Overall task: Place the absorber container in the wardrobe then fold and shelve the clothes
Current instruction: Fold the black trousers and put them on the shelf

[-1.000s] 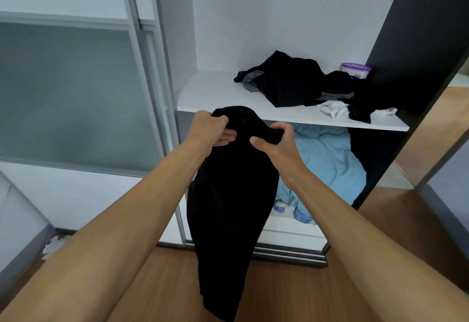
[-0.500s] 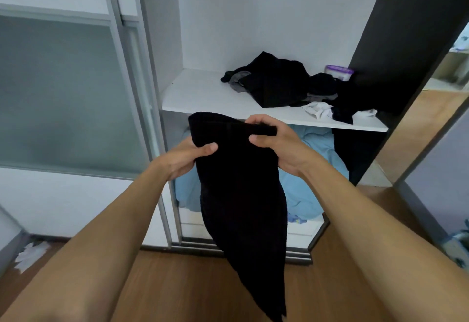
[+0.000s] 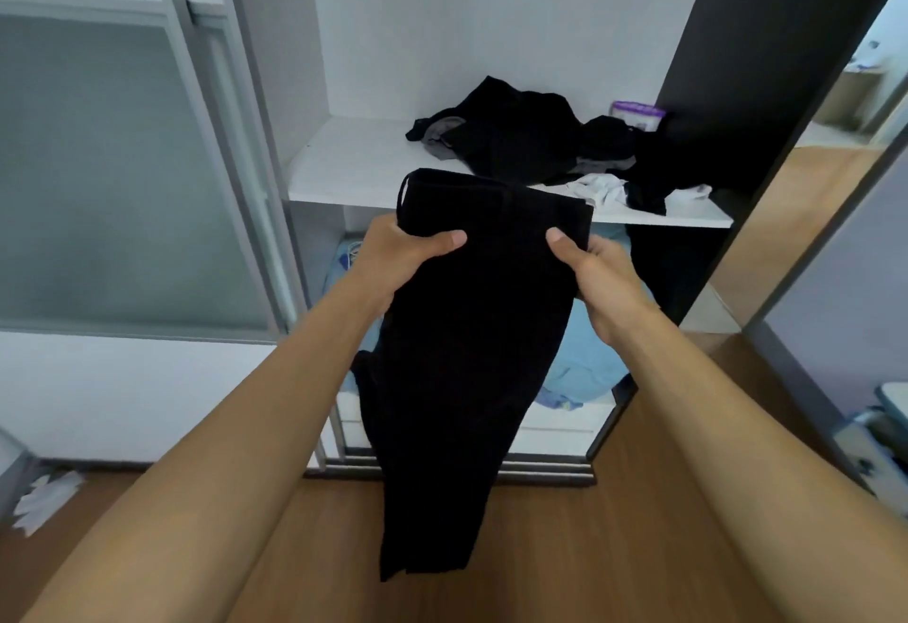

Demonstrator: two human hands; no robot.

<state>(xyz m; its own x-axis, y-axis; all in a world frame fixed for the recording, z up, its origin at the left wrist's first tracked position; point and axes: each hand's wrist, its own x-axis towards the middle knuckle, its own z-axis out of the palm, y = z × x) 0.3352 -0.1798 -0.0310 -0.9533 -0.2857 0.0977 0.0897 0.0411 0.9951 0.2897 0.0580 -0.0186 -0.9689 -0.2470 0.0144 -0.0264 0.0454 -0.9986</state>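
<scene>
While both hands, left (image 3: pixel 403 254) and right (image 3: pixel 597 273), grip the trousers (image 3: pixel 471 328) by their top corners, the legs hang straight down; the shelf (image 3: pixel 354 170) lies just above.

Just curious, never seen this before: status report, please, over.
Left hand and right hand each grip black garment at its top, hanging down. Absorber container on shelf. Loose clothes pile crowds shelf.

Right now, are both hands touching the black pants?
Touching. The head view shows the left hand and right hand each gripping the black pants near the top, thumbs pressed on the front.
</scene>
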